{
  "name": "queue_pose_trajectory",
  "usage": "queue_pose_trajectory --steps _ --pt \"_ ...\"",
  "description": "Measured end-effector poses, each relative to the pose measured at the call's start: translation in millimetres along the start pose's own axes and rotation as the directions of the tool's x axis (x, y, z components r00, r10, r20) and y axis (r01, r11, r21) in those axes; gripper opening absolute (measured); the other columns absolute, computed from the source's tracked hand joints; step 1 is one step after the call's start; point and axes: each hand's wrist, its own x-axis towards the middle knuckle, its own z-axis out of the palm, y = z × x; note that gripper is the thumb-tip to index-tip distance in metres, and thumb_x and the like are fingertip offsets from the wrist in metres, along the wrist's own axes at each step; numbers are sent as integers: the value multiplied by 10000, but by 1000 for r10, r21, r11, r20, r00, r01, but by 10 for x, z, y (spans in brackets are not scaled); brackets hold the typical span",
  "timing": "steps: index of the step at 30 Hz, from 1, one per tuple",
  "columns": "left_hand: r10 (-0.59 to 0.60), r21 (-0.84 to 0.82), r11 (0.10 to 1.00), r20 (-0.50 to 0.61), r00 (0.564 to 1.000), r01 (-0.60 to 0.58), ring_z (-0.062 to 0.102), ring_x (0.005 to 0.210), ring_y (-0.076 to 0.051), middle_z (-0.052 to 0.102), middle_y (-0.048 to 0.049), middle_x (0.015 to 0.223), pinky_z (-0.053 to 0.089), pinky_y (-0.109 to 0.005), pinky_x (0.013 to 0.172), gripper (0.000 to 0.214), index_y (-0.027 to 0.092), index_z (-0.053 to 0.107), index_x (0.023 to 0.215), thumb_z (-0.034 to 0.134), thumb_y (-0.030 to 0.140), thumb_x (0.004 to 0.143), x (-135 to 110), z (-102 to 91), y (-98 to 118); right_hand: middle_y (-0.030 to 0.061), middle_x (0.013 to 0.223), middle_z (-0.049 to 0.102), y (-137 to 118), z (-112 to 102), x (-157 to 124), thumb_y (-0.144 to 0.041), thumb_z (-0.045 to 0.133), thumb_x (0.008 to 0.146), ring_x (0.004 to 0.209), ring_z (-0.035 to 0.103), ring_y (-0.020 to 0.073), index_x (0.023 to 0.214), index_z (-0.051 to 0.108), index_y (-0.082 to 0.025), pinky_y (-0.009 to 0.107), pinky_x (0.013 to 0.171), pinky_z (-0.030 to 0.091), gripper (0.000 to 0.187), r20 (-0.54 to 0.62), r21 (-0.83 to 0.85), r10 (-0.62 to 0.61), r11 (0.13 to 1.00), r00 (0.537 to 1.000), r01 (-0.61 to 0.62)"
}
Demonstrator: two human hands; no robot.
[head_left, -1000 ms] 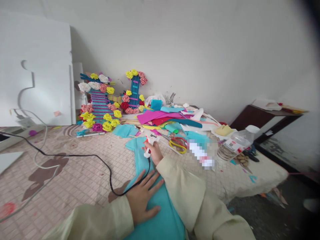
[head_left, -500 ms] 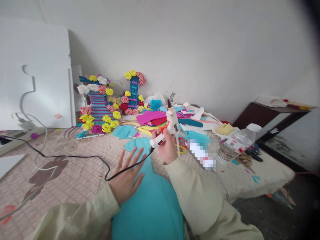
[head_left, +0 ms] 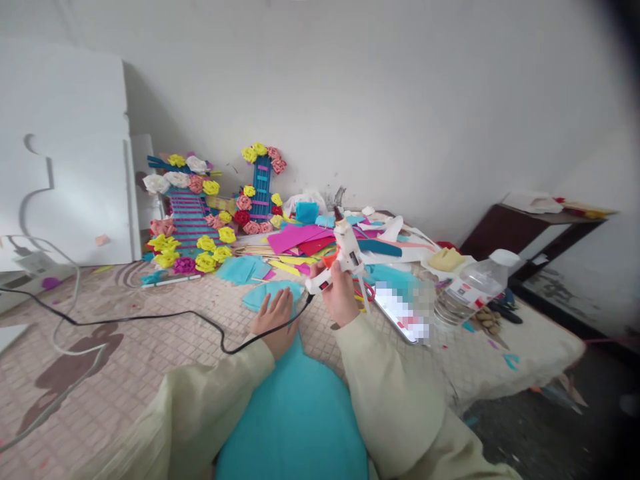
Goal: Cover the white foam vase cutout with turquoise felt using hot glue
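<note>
My right hand is closed round the handle of a white glue gun, lifted off the surface with its nozzle pointing up and away. A black cord runs from the gun leftwards across the patterned mat. My left hand lies flat with fingers spread on a long turquoise felt sheet, near its far end. The sheet stretches from my lap out over the mat.
Two blue stick frames with paper flowers stand by the wall. A heap of coloured felt pieces, scissors with yellow handles, a phone and a tipped plastic water bottle lie to the right. A dark side table stands further right.
My right hand lifted the glue gun off the felt and turned its nozzle upwards. My left hand slid forward along the turquoise sheet towards its far end.
</note>
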Motion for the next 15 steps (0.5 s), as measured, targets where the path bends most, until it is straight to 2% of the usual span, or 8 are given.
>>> queue_pose_trajectory --steps 5,11,15 --pt "13 31 999 -19 1000 -13 234 1247 -237 277 -128 1352 229 -437 1015 546 90 325 1263 277 405 819 8 107 -50 0 638 533 122 -83 23 -463 540 697 612 530 120 718 517 -183 232 520 406 282 -9 39 39 998 999 -39" --pt "-63 11 998 16 998 63 287 1223 -248 311 -128 1333 259 -429 997 588 98 349 1256 308 458 793 -32 243 -58 -20 610 539 229 -207 15 -402 572 658 552 523 111 730 503 -191 227 480 401 234 -133 110 130 987 983 -116" --pt "-46 -4 999 2 999 46 275 1227 -266 279 -137 1342 236 -451 997 649 70 332 1265 286 502 784 -38 329 -81 -42 456 481 310 -310 13 -361 602 613 401 440 94 693 528 -170 223 389 343 221 -266 56 223 975 938 -216"
